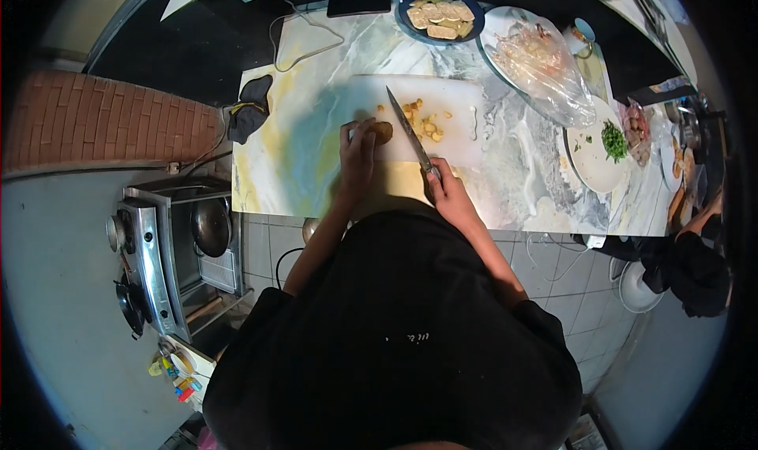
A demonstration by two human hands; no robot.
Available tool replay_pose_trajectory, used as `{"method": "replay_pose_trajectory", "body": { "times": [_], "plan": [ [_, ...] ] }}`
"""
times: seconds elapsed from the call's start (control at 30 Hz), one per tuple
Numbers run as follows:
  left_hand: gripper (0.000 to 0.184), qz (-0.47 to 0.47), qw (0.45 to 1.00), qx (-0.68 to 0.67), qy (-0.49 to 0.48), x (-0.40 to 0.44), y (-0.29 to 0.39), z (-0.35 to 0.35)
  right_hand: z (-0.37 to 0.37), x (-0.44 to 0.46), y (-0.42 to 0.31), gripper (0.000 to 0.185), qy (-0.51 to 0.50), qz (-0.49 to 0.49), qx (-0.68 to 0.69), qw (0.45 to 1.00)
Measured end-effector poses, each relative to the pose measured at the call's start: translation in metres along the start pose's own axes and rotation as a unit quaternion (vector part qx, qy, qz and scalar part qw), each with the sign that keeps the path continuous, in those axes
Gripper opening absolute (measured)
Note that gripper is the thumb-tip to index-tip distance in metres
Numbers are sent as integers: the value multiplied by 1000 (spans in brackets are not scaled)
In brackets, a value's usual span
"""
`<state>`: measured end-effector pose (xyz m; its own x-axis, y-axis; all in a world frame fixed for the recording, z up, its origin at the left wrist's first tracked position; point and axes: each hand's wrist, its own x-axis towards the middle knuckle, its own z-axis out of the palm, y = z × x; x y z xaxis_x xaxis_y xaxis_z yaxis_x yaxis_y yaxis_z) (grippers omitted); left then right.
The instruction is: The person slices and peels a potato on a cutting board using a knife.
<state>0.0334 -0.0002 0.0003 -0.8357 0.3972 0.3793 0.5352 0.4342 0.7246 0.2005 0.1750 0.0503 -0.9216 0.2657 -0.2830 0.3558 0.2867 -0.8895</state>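
Observation:
On the white cutting board (462, 95), my left hand (359, 146) has its fingers closed on a brown, rounded piece of food (383, 133), perhaps a potato; its far side shows beyond my fingers. My right hand (452, 191) grips a kitchen knife (410, 130) by its dark handle. The blade slants up and left across the board, a little apart from the brown piece, with its tip pointing away from me. Small yellow chopped pieces (429, 126) lie scattered to the right of the blade, and a few sit near its tip.
Behind the board stands a dark bowl with pale slabs (440, 30). At right are a plastic-covered plate (537, 51), a cup (580, 33) and a plate with chopped greens (600, 166). A black pouch (251, 109) lies left. A stove (146, 245) stands lower left; another person (695, 268) is at right.

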Motion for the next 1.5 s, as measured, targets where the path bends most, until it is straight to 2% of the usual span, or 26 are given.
{"method": "replay_pose_trajectory", "body": {
  "times": [0.1,0.2,0.33,0.4,0.53,0.6,0.77,0.93,1.0,1.1,1.23,1.3,1.37,1.43,1.5],
  "plan": [
    [54,37,996,-78,-32,7,-2,-7,1,9,1,28,-2,-9,-8,1000],
    [61,69,995,-59,-47,9,16,-14,5,14,2,27,-13,-3,-9,1000],
    [61,64,994,-53,-65,6,7,-10,6,12,0,26,-34,-12,27,999],
    [61,-90,989,-22,-114,1,15,-6,5,11,-1,26,-34,-11,35,999],
    [59,-70,994,-36,-70,-2,34,8,3,10,5,25,-20,-3,30,999],
    [57,-19,998,-53,-41,-3,36,14,2,8,5,25,-17,1,23,1000],
    [58,-6,999,-28,-36,-1,31,23,-4,6,-4,27,60,-6,-19,998],
    [59,18,999,-3,-39,8,34,35,-6,9,-4,28,53,-1,-19,998],
    [61,63,998,9,-13,11,33,43,-4,11,1,28,48,-1,-18,999],
    [62,23,998,-32,-56,12,28,46,-2,15,10,28,55,-21,1,998],
    [63,-16,991,-76,-110,6,23,32,-6,18,6,27,31,0,5,1000],
    [63,24,997,-47,-56,0,25,27,-6,20,1,27,22,-5,6,1000],
    [62,2,999,-38,-35,-4,30,24,-5,23,-2,27,15,-49,-10,999],
    [62,-21,999,-31,-12,-6,29,24,-4,24,-8,27,11,-43,-11,999],
    [60,27,998,-62,18,-2,26,26,-4,25,-9,27,7,-38,-15,999]
  ]
}}
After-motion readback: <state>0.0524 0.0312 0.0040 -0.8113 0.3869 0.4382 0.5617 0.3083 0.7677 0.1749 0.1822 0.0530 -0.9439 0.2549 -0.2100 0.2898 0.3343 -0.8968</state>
